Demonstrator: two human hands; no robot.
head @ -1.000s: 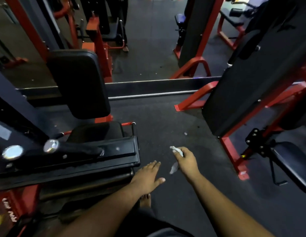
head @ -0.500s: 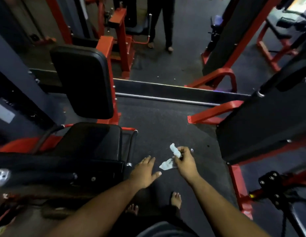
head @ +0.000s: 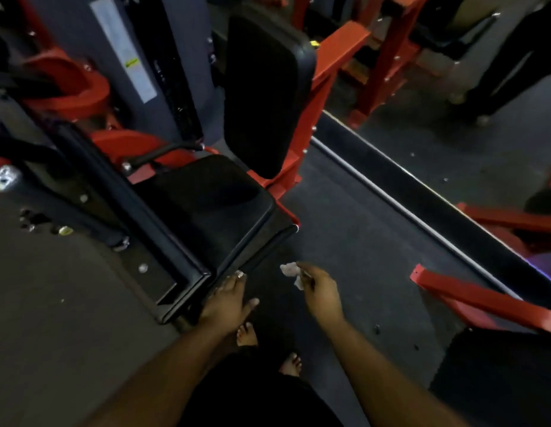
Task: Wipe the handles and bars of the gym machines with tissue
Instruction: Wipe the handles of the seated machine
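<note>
- The right hand (head: 322, 292) pinches a small crumpled tissue (head: 291, 272) at its fingertips, held in the air just beside the front corner of the black seat (head: 206, 198).
- The left hand (head: 229, 300) is open, fingers straight, apparently touching the black frame edge (head: 188, 291) below the seat; blur leaves contact uncertain.
- The tissue looks light, soft and easily torn; bunching it into the palm would likely wipe better than a fingertip pinch.
- A black handle (head: 163, 152) sticks out left of the seat, near the red frame (head: 301, 140).
- The back pad (head: 265, 87) and seat stand between hand and handle; bare feet (head: 268, 349) are on the floor (head: 360, 241).
</note>
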